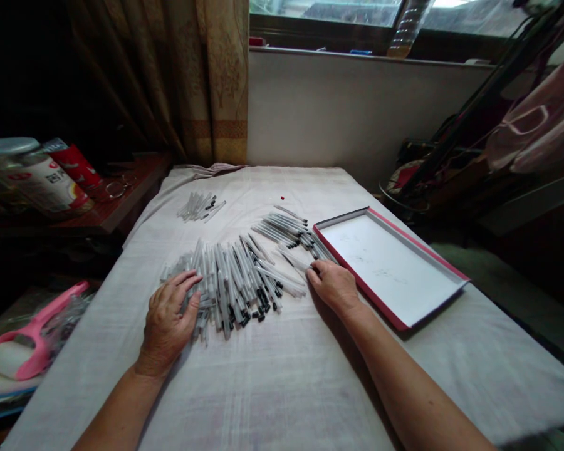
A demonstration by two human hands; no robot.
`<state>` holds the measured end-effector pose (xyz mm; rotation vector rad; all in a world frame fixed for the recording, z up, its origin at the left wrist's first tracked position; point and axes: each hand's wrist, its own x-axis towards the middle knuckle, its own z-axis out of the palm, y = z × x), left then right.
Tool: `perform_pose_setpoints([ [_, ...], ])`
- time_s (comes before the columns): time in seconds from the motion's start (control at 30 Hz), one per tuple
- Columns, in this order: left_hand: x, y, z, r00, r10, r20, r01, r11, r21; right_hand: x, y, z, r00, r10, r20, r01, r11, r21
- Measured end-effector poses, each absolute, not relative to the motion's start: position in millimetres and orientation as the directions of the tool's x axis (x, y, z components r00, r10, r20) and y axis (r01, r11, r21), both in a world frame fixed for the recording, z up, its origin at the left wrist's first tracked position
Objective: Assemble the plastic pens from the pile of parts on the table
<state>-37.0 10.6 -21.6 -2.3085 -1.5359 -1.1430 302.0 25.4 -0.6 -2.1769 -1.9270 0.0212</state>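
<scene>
A wide heap of clear-barrelled pens (235,282), several with black ends, lies across the middle of the cloth. My left hand (172,313) rests on the heap's left end, over small clear pieces that look like pen caps (173,268). Its thumb and fingers are apart, and it grips nothing that I can see. To the right of the heap, my right hand (333,285) pinches the end of a pen (294,260) that points up and left. Just beyond that hand, more pens (282,227) lie in a neater row beside the tray.
A shallow white tray with red sides (395,269) stands on the right of the cloth-covered table (263,388). A smaller group of clear pen pieces (198,207) lies at the back left, and a tiny red piece (282,198) at the back. Jars (42,181) stand on a side shelf.
</scene>
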Motion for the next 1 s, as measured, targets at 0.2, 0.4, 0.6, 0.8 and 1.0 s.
perform_pose_setpoints([
  [0.2, -37, 11, -22, 0.190, 0.732, 0.654, 0.838, -0.468, 0.280, 286, 19, 10, 0.064, 0.972, 0.226, 0.895, 0.045, -0.444],
  [0.4, -36, 9, -21, 0.191, 0.730, 0.656, 0.834, -0.474, 0.284, 239, 3, 19, -0.026, 0.986, 0.166, 0.887, 0.099, -0.451],
  [0.6, -37, 9, -20, 0.175, 0.731, 0.660, 0.829, -0.471, 0.302, 240, 15, 25, -0.098, 0.985, 0.143, 0.908, 0.147, -0.391],
  [0.8, -37, 10, -21, 0.194, 0.706, 0.681, 0.833, -0.486, 0.266, 289, 82, 30, 0.085, 0.972, 0.218, 0.990, -0.057, -0.133],
  [1.0, -39, 11, -23, 0.206, 0.704, 0.679, 0.844, -0.479, 0.241, 301, 118, 24, 0.084, 0.990, 0.113, 0.996, -0.084, -0.004],
])
